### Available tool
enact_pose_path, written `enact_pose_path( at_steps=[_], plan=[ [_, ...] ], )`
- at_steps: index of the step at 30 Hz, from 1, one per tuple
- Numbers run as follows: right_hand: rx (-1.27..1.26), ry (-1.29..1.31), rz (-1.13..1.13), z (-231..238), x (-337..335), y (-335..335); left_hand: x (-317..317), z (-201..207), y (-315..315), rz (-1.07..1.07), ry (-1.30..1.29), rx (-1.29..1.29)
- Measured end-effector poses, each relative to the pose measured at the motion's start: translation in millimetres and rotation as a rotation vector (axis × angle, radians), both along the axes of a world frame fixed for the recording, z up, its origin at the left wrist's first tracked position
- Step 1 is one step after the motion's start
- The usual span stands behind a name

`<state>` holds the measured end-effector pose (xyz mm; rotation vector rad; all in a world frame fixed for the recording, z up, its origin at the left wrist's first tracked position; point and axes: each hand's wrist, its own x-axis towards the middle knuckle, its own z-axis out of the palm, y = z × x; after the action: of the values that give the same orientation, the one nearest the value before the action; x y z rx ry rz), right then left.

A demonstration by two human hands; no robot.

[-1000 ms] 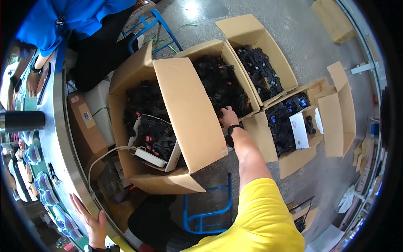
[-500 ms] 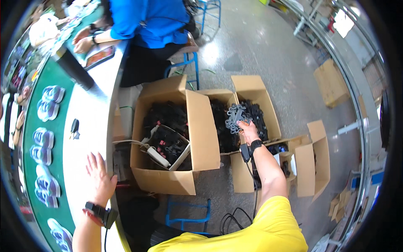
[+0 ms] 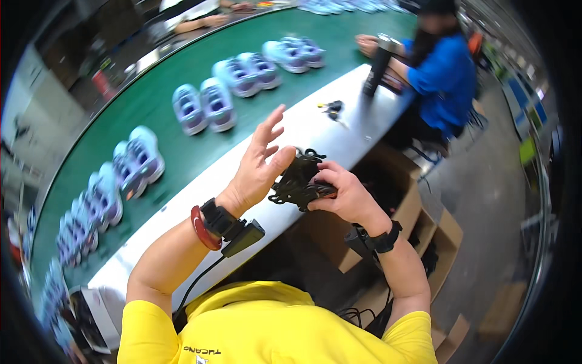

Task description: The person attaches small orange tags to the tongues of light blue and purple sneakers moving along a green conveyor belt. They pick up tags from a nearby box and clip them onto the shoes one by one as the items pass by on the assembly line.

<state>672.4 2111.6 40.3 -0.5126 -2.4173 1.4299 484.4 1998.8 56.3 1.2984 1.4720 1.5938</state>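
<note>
A bunch of black plastic pieces with curled, hook-like ends [image 3: 298, 182] is gripped in my right hand [image 3: 351, 197], held above the near edge of the white tabletop [image 3: 242, 200]. My left hand [image 3: 257, 170] is raised just left of the bunch, palm turned toward it. Its fingers are spread and nothing is in them; the thumb comes close to the bunch, and I cannot tell whether it touches. Beyond the tabletop, pairs of light blue and purple sneakers [image 3: 203, 108] stand in a row along the green surface [image 3: 154, 209].
Keys [image 3: 332, 109] and a dark bottle [image 3: 378, 65] are on the tabletop. A person in blue [image 3: 445, 82] sits at the far right. Open cardboard boxes [image 3: 412, 209] stand below the table at right. A white box [image 3: 97, 318] is at lower left.
My view has swung left from the boxes to the table. My right hand has brought the hook-ended pieces from over a box to the tabletop. My left hand has lifted beside them.
</note>
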Motion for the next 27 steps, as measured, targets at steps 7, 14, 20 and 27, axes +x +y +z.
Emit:
enact_pose_path(
  at_steps=[7,14,20,27],
  plan=[
    [0.383,0.009,0.349,-9.1,-120.4,-101.8,-39.7,-93.3,-154.1,0.638,-0.345,0.023],
    [0.331,0.062,0.391,-54.4,-141.3,-147.1,-57.6,-131.2,-189.3,0.793,-0.176,-0.064],
    [0.347,0.104,0.454,-66.2,-136.6,-132.7,-37.5,-120.7,-173.3,0.823,-0.162,0.062],
    [0.287,0.201,0.329,-79.1,-128.9,-123.1,-64.1,-125.5,-155.6,0.609,-0.114,-0.214]
  ],
)
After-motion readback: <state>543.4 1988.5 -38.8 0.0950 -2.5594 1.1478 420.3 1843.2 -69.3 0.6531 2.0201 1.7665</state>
